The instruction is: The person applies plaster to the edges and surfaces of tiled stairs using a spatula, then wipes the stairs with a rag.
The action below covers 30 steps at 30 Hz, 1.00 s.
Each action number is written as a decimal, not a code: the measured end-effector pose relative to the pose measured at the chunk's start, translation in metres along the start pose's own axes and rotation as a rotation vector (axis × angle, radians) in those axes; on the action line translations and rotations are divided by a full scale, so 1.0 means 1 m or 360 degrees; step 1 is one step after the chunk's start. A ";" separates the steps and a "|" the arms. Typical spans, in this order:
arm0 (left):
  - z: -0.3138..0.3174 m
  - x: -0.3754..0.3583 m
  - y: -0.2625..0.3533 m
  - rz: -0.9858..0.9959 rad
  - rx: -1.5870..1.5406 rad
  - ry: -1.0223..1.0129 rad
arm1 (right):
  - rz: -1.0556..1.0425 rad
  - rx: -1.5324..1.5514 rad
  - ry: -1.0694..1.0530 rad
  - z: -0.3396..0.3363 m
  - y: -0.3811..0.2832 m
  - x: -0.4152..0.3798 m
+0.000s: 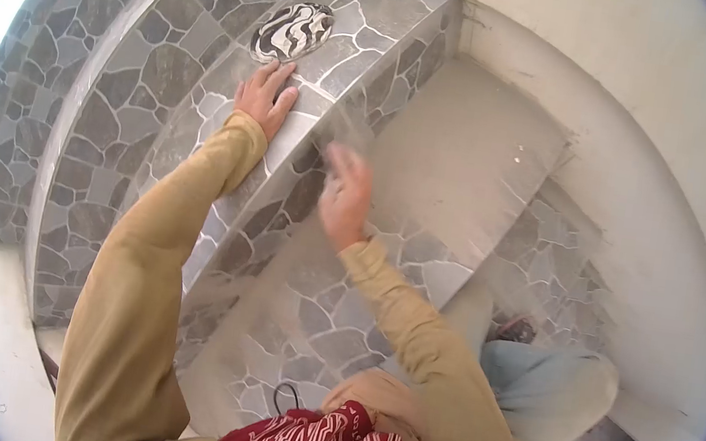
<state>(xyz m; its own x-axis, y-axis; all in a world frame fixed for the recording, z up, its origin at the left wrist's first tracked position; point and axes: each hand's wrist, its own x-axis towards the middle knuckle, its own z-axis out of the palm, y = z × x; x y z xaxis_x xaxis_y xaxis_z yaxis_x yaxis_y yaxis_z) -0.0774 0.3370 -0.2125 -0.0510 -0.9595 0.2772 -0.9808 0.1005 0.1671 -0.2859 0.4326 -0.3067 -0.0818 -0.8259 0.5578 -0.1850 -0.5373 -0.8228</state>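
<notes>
My left hand (pixel 266 98) rests on the stone-patterned top of a step (pixel 349 15), fingers stretched out and palm down. Its fingertips reach the edge of a rounded black-and-white wavy-patterned item (pixel 293 31), which lies on that step; I cannot make out what kind of thing it is. Beside the step's riser (pixel 299 187), my right hand (pixel 344 197) is raised over the lower tread. Motion blurs its fingers, but they look extended and I see nothing held in them. A pale grey smear hangs near its fingertips.
The lower tread (pixel 459 163) carries a coat of pale dust over its stone pattern. A curved cream wall (pixel 653 108) bounds the stairs on the right. More stone-patterned steps (pixel 115 100) rise on the left. My bent leg (pixel 544 393) is at lower right.
</notes>
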 end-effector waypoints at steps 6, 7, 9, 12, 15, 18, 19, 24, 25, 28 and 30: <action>0.006 0.022 -0.004 0.0263 0.0077 0.0366 | 0.0339 0.0084 0.0305 0.043 0.009 0.016; 0.011 0.028 -0.010 0.0269 0.0062 0.0353 | 0.0317 0.0128 0.0293 0.038 0.008 0.022; 0.017 0.041 -0.025 0.0210 0.0002 0.0049 | 0.0204 0.0107 0.0093 0.026 -0.008 0.013; 0.012 0.039 -0.013 0.0160 0.0011 0.0060 | 0.0300 0.0205 0.0017 0.031 0.016 0.021; 0.007 0.035 -0.014 0.0162 0.0006 0.0046 | 0.0215 0.0077 0.0255 0.028 0.002 0.030; 0.015 0.044 -0.017 0.0173 -0.0004 0.0063 | 0.0017 0.0027 0.0130 0.024 -0.015 0.026; 0.014 0.041 -0.018 0.0138 0.0002 0.0066 | -0.0096 0.0066 0.0130 0.024 -0.013 0.024; 0.014 0.039 -0.016 0.0060 0.0088 0.0149 | 0.0211 -0.0072 0.0174 0.023 0.037 0.053; 0.014 0.040 -0.016 0.0046 0.0093 0.0173 | 0.0188 -0.0062 0.0163 0.023 0.032 0.046; 0.015 0.045 -0.020 -0.0017 0.0091 -0.0023 | 0.0112 -0.0068 0.0029 0.024 0.024 0.031; 0.010 0.049 -0.012 -0.0138 0.0161 -0.0012 | 0.0140 -0.0015 0.0068 0.024 0.029 0.028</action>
<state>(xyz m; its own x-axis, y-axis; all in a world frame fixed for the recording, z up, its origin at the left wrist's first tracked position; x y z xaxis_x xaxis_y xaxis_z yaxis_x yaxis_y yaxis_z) -0.0696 0.2859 -0.2102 0.0335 -0.9654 0.2587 -0.9955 -0.0094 0.0939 -0.2704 0.3893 -0.3176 -0.1401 -0.8617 0.4877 -0.1843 -0.4612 -0.8679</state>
